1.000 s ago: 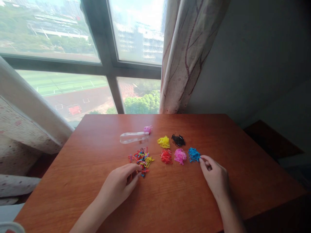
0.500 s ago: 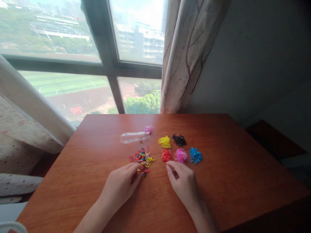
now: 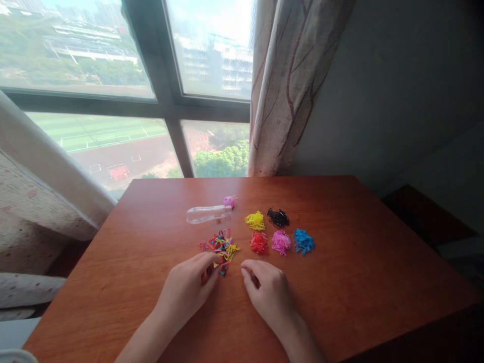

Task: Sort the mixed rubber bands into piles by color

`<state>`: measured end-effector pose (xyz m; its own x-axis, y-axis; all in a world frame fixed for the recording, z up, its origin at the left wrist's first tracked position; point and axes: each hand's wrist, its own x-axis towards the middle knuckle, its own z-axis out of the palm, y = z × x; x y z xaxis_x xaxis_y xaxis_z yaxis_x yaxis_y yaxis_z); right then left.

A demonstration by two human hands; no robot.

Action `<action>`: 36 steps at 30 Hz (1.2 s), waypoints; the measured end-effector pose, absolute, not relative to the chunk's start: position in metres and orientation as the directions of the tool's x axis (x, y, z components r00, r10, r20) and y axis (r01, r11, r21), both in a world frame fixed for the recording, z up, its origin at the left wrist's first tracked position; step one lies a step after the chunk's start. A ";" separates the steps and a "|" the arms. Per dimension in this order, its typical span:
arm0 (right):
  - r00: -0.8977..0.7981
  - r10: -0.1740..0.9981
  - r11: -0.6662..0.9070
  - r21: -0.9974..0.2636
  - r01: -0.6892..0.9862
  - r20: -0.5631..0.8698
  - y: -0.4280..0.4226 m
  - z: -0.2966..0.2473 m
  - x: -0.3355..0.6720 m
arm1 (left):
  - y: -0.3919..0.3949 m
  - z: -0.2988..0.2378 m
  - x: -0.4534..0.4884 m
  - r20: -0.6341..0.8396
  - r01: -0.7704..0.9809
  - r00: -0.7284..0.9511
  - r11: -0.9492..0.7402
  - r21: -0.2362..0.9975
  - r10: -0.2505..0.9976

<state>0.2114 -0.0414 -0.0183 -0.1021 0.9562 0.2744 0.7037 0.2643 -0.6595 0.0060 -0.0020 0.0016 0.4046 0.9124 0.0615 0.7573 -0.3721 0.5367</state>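
A mixed pile of coloured rubber bands (image 3: 221,242) lies on the table in front of my left hand (image 3: 189,282). The fingers of that hand are closed at the pile's near edge, with bits of red and yellow band at their tips. To the right of the pile, my right hand (image 3: 268,285) hovers low over the wood, thumb and forefinger drawn together, and nothing shows between them. Beyond it lie sorted heaps of red bands (image 3: 259,243), pink bands (image 3: 281,243), blue bands (image 3: 303,242), yellow bands (image 3: 254,220) and black bands (image 3: 278,218).
A clear plastic bottle (image 3: 206,215) lies on its side behind the mixed pile, with a pink cap (image 3: 229,202) near its mouth. The brown wooden table (image 3: 359,262) reaches to the window and curtain (image 3: 280,85). A white rim (image 3: 17,356) shows at the lower left.
My right hand has moved left and toward me, from the red heap to near the mixed pile. My left hand has stayed at the mixed pile.
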 end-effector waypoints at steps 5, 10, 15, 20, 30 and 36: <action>-0.134 0.959 0.266 -0.626 0.733 0.250 -0.044 -0.017 0.210 | 0.003 0.012 0.013 0.105 0.689 0.405 -0.379 0.618 0.908; -0.145 0.957 0.272 -0.602 0.751 0.252 -0.044 -0.011 0.210 | 0.015 0.027 0.036 0.115 0.696 0.451 -0.429 0.576 0.885; -0.148 0.952 0.284 -0.588 0.757 0.269 -0.043 -0.012 0.210 | 0.034 0.032 0.068 0.074 0.728 0.526 -0.494 0.476 0.847; -0.118 0.946 0.280 -0.580 0.765 0.301 -0.043 -0.015 0.210 | 0.048 0.030 0.091 0.065 0.731 0.555 -0.523 0.439 0.830; -0.122 0.952 0.267 -0.568 0.779 0.281 -0.043 -0.014 0.209 | 0.050 0.031 0.084 0.064 0.746 0.548 -0.523 0.412 0.834; -0.136 0.961 0.258 -0.593 0.763 0.242 -0.044 -0.009 0.210 | 0.045 0.033 0.036 0.096 0.773 0.478 -0.470 0.427 0.873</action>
